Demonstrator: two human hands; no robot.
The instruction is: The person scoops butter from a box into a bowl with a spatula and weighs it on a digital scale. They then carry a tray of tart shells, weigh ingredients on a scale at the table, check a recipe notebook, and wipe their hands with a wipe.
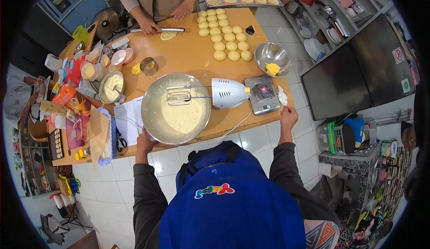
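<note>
My left hand is at the near left rim of a large steel mixing bowl, its fingers curled against the side and partly hidden. Pale yellow batter fills the bottom of the bowl. A white electric hand mixer lies across the rim, its beaters above the batter. My right hand is closed at the table's right edge, just below a crumpled white tissue; what it grips, if anything, is hidden. Beside it sits a digital kitchen scale. Behind that, a steel bowl holds a yellow lump.
Rows of dough balls sit at the far right of the wooden table. Across it, a co-worker's hand holds a metal rolling pin near flattened dough. A batter bowl, notebook and scissors stand left.
</note>
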